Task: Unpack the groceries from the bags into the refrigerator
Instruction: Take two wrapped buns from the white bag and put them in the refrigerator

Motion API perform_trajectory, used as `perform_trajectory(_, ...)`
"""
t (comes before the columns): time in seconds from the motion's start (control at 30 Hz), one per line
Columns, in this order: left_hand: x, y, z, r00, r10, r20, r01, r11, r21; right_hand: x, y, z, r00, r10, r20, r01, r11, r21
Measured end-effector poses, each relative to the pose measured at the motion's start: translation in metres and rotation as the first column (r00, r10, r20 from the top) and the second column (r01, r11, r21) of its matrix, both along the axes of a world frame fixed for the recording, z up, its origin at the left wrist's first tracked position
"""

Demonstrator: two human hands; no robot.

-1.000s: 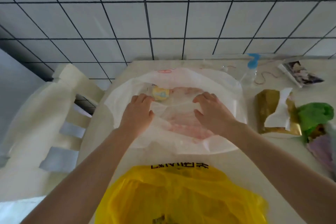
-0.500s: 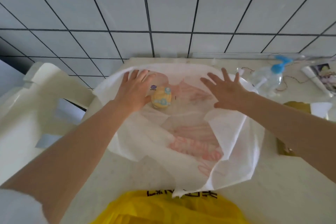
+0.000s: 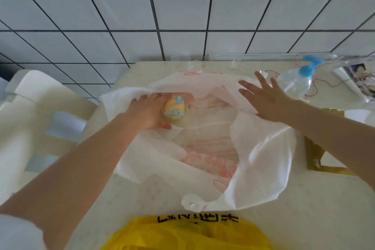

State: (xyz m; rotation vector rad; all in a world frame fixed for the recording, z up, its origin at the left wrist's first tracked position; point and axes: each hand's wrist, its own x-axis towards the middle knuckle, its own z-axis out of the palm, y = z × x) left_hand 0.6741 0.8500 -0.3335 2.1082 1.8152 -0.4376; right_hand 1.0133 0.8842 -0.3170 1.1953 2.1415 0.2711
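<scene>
Left hand (image 3: pixel 149 112) deep in the mouth of the white bag (image 3: pixel 261 158), fingers and thumb curled round a small yellow packet (image 3: pixel 173 108) with blue-and-white labels; packet inside the bag, near its far left edge, against the palm. Right hand (image 3: pixel 265 99) spread flat, fingers straight and apart, pressing the far right flap of the bag down and holding the opening wide.

Step in hand, by the look of it: fetching the first item out of the white bag. Next move likely a lift of the packet clear of the thin film without snagging it, then a carry to the refrigerator, nowhere in view. Little else visible inside the bag through the translucent film beyond its pink print; hard to tell.

Nearer the body, a yellow bag (image 3: pixel 186 233) with black lettering, apparently not yet unpacked. All on a pale cream table (image 3: pixel 324 209) with a faint pattern. Beyond the right hand, a clear pump bottle (image 3: pixel 296 81) with a blue head, on its side or tilted; a thin dark cord (image 3: pixel 322 82) and a printed packet (image 3: pixel 357 75) further right; a gold-coloured box (image 3: pixel 316 160) partly hidden by the right forearm. White chair (image 3: pixel 30 119) to the left. White wall tiles (image 3: pixel 182 6) with dark grout behind.
</scene>
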Motion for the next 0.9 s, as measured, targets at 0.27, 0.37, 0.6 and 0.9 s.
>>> perform_trajectory(0.27, 0.011, -0.022, -0.009, 0.996, -0.084, 0.041, 0.078, 0.988, 0.137, -0.01, -0.053, 0.031, 0.923, 0.138, -0.359, -0.229, 0.948, -0.223)
perform_trajectory(0.37, 0.015, -0.035, -0.008, 0.993, -0.099, 0.056, 0.093, 0.99, 0.108, -0.005, -0.077, 0.034, 0.987, -0.011, -0.161, -0.053, 0.92, -0.388)
perform_trajectory(0.6, 0.032, -0.059, -0.001, 0.991, -0.12, 0.067, 0.117, 0.992, 0.039, 0.024, -0.097, 0.036, 0.989, -0.109, 0.095, 0.128, 0.967, -0.22)
perform_trajectory(0.9, 0.052, -0.074, -0.003, 0.979, -0.202, 0.041, 0.195, 0.971, 0.137, 0.046, -0.102, 0.028, 0.98, -0.154, 0.125, 0.172, 0.975, -0.144)
